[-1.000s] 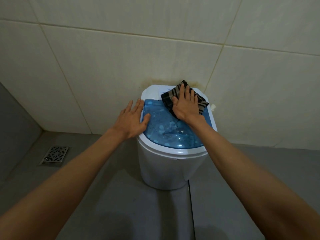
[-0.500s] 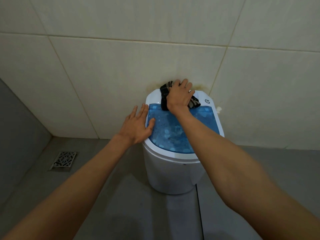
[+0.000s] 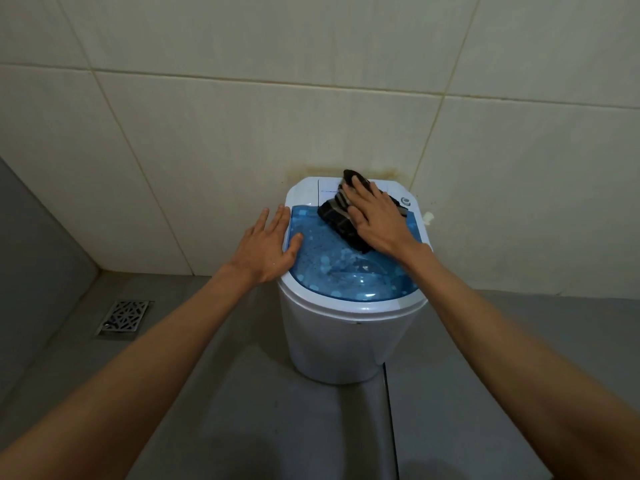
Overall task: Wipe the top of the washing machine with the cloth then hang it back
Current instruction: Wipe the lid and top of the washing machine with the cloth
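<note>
- Washing machine point(image 3: 346, 341): one, small and white, standing on the grey floor point(image 3: 242, 410) against the tiled wall point(image 3: 242, 150), with one blue see-through lid point(image 3: 332, 268).
- Cloth point(image 3: 337, 216): one, dark and checked, bunched at the lid's far edge, spilling onto the white back panel.
- Hands: two. The right hand point(image 3: 377, 220) lies flat, fingers spread, pressing the cloth down.
- The left hand point(image 3: 266, 247) rests open on the machine's left rim, thumb on the lid.
- One metal drain grate point(image 3: 123, 318) in the floor's left corner.

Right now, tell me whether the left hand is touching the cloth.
Apart. The head view shows the left hand on the washer's left edge, with bare blue lid between it and the cloth.
</note>
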Demonstrator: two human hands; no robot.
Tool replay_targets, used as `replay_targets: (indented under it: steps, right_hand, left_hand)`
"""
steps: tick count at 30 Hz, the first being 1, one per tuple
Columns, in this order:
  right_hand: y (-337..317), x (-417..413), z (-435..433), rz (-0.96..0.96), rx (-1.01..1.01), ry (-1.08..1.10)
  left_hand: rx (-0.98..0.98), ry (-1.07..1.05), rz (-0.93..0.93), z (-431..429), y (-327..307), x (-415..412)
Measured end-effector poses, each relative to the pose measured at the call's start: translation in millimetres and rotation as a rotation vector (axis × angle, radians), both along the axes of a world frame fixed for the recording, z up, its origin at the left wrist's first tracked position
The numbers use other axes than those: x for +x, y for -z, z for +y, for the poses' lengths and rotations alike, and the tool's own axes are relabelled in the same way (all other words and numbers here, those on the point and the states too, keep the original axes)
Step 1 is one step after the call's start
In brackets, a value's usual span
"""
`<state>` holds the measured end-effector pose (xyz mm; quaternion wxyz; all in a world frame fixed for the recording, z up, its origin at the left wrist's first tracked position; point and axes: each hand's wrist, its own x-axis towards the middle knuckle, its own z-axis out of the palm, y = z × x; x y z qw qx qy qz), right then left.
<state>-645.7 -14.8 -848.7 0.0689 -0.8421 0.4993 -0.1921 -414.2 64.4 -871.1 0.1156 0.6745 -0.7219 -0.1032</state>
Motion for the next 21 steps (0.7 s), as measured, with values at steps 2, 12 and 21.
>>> replay_targets:
  steps: [2,12,21]
  right_hand:
    - [5.1,-10.3,20.4,0.049,0.016,0.063]
    - [-1.9,-28.4,41.6,0.169,0.144,0.299]
    - [-10.5,-28.8,-13.3,0.137,0.218,0.317]
  left_hand:
    - [0.000,-0.001,-0.011,0.6,-1.0,0.1]
    - [0.022,-0.010,-0.094,2.6,-8.9,-2.3]
    - [0.008,-0.015,-0.069,-1.1,-1.8,-1.3]
